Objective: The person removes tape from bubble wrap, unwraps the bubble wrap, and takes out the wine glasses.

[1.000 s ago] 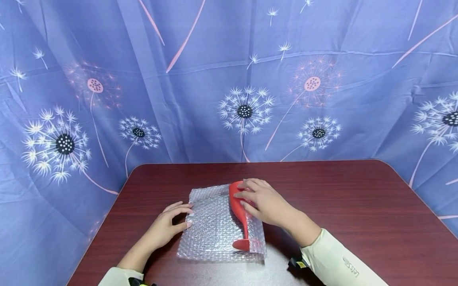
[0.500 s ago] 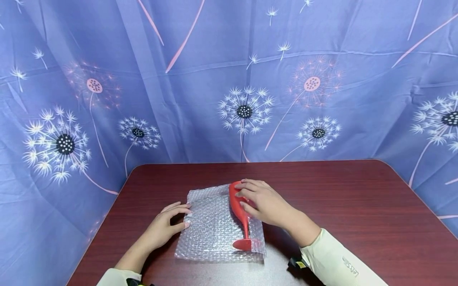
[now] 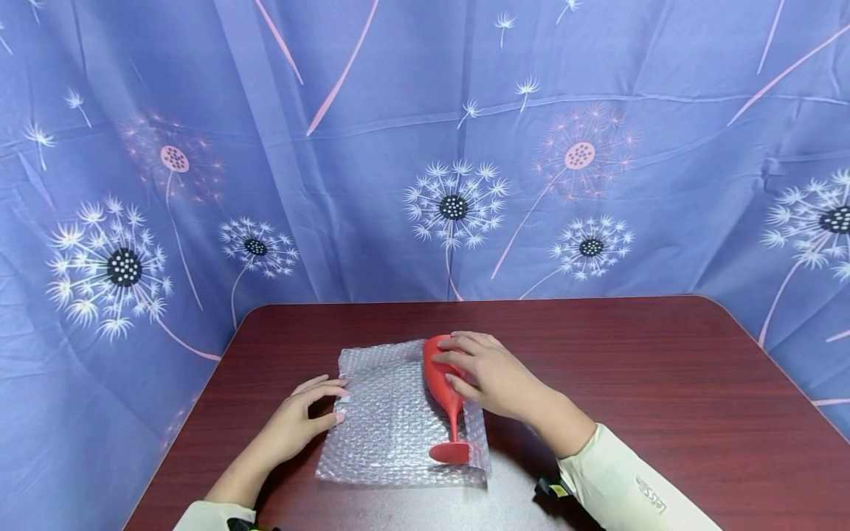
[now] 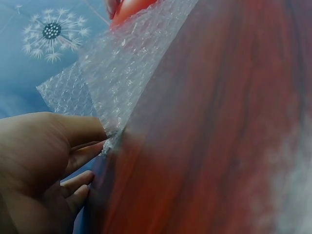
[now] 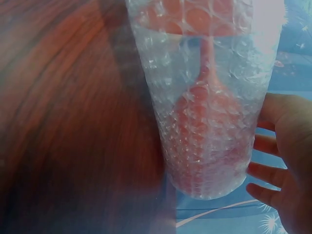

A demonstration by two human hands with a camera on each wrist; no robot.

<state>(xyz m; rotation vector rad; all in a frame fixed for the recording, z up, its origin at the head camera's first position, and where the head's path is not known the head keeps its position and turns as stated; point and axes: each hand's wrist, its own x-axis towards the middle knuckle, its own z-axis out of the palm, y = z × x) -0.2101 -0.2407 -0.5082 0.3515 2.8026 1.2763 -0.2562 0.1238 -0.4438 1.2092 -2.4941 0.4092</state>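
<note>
A red wine glass (image 3: 438, 383) lies on its side on a sheet of bubble wrap (image 3: 381, 420), bowl away from me and foot towards me. One flap of the wrap folds over its right side; in the right wrist view the glass shows through the bubbles (image 5: 207, 107). My right hand (image 3: 498, 380) holds the bowl and the wrap from the right, fingers curved over them. At the wrap's left edge my left hand (image 3: 292, 428) pinches the film between thumb and forefinger, as the left wrist view shows.
The dark red wooden table (image 3: 631, 369) extends to both sides and behind the wrap. A blue curtain (image 3: 372, 206) with dandelion prints hangs along the far edge and the left side.
My left hand has drawn slightly left, and the wrap's left edge has shifted with it. The glass has moved a little left, while my right hand stays on it.
</note>
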